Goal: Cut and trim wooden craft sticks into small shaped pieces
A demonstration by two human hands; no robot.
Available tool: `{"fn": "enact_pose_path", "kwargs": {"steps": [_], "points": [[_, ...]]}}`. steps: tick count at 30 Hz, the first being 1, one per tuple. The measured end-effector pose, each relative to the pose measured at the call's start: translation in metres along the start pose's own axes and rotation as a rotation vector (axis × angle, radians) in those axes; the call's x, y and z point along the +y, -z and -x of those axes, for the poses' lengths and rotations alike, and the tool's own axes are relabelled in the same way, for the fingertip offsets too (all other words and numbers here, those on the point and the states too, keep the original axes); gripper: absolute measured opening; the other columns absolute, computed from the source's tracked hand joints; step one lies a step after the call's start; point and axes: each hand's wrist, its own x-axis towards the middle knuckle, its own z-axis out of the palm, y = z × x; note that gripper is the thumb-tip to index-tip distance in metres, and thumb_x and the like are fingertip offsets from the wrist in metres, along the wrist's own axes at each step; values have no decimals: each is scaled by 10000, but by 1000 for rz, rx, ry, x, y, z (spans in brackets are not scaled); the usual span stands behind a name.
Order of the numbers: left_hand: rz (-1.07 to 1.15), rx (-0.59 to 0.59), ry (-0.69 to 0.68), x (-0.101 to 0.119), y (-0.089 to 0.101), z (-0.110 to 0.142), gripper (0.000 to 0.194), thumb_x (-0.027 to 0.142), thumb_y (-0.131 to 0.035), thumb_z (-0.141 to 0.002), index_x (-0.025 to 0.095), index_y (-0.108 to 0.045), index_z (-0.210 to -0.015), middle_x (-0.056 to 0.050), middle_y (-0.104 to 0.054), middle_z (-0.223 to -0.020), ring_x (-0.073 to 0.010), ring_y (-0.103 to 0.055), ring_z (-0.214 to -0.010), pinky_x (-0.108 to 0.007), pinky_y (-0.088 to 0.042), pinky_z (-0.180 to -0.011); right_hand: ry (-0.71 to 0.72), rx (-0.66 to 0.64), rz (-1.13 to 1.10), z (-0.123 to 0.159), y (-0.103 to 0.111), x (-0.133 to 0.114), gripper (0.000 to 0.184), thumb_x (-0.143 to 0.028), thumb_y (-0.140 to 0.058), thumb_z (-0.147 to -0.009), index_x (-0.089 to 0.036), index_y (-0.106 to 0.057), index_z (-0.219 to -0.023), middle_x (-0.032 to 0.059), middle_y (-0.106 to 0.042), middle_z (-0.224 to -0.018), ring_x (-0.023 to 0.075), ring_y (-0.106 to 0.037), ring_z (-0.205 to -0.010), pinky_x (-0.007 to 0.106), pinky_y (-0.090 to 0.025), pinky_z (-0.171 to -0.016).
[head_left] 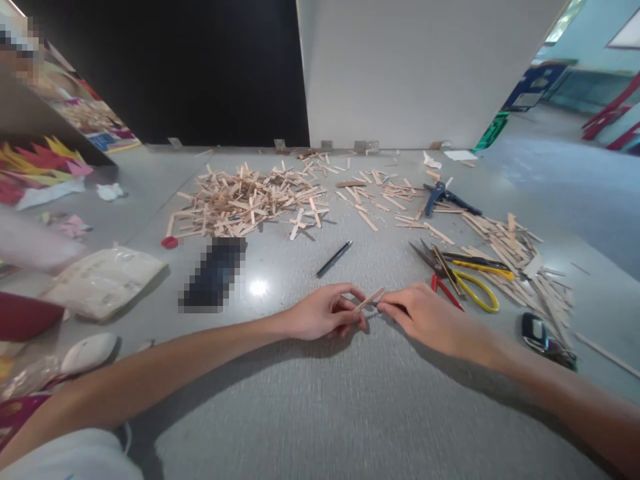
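My left hand is closed on a small flat wooden stick, pinched between thumb and fingers over the near middle of the grey table. From the right, my right hand reaches the stick's far end, its thumb and forefinger pressed together there; whether it grips that stick or another small piece is too small to tell. A black pen lies just beyond my hands. Farther back is a pile of wooden sticks, several joined as crosses, including a cross at its front.
Cutting pliers, yellow-and-red-handled scissors and more long sticks lie to the right, with keys nearer. On the left are a blurred dark phone-like object, a plastic bag and a white mouse. An upright board stands behind.
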Motion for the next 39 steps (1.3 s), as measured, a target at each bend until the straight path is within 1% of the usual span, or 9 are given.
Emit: {"fn": "enact_pose_path", "kwargs": {"steps": [3, 6, 8, 13, 18, 29, 32, 36, 39], "points": [[79, -6, -64, -2, 1, -1, 238, 357, -729, -987, 186, -578, -1057, -22, -765, -870, -67, -481, -563, -192, -385, -543, -2, 19, -104, -5, 1, 5, 389, -210, -520, -1052, -184, -725, -722, -19, -631, -595, 139, -497, -568, 299, -358, -612], [123, -5, -76, -3, 2, -1, 288, 384, -751, -974, 183, -568, -1070, -30, -763, -869, -71, -490, -580, -202, -371, -553, -49, -29, -231, -10, 0, 10, 431, -277, -499, -1041, -206, -584, -624, -47, -516, -559, 125, -439, -540, 291, -317, -565], [126, 9, -63, -3, 3, -1, 316, 395, -773, -958, 182, -565, -1063, -39, -763, -872, -76, -499, -585, -211, -366, -559, -102, -75, -328, -12, -1, 13, 435, -337, -473, -1047, -214, -565, -641, -47, -507, -572, 122, -443, -531, 285, -318, -545], [129, 22, -59, -1, 5, -2, 364, 431, -804, -925, 187, -561, -1043, -36, -744, -856, -84, -496, -591, -225, -357, -560, -169, -140, -514, -15, -4, 18, 414, -474, -507, -1038, -190, -665, -781, -44, -506, -598, 118, -422, -525, 272, -316, -508], [152, 12, -69, -3, 7, -1, 388, 455, -800, -933, 189, -548, -1062, -32, -742, -866, -78, -488, -592, -224, -339, -561, -189, -166, -660, -18, -6, 18, 455, -586, -584, -995, -191, -656, -781, -64, -466, -572, 109, -358, -501, 275, -263, -482], [154, 35, -61, -2, 10, -1, 422, 467, -819, -924, 175, -567, -1094, -44, -749, -873, -76, -486, -578, -238, -316, -564, -206, -148, -719, -20, -17, 18, 573, -750, -502, -968, -207, -638, -845, -82, -417, -569, 109, -333, -455, 264, -260, -440], [154, 54, -70, -2, 9, -2, 415, 464, -826, -917, 167, -588, -1082, -40, -748, -854, -75, -487, -573, -230, -314, -555, -181, -78, -643, -18, -20, 15, 540, -691, -488, -1000, -207, -642, -816, -61, -452, -571, 122, -373, -472, 272, -287, -460], [157, 79, -87, -1, 6, -2, 420, 497, -837, -901, 147, -635, -1019, -35, -736, -825, -72, -474, -567, -213, -297, -532, -111, 132, -460, -15, -25, 10, 411, -422, -503, -1047, -202, -635, -727, -41, -463, -591, 133, -387, -561, 295, -311, -566], [119, 67, -101, 1, 4, -1, 422, 534, -812, -916, 134, -675, -931, -13, -695, -762, -65, -431, -553, -209, -285, -523, -56, 235, -363, -12, -31, 9, 373, -329, -501, -1045, -198, -662, -735, -39, -468, -597, 137, -389, -580, 299, -340, -610]]}}
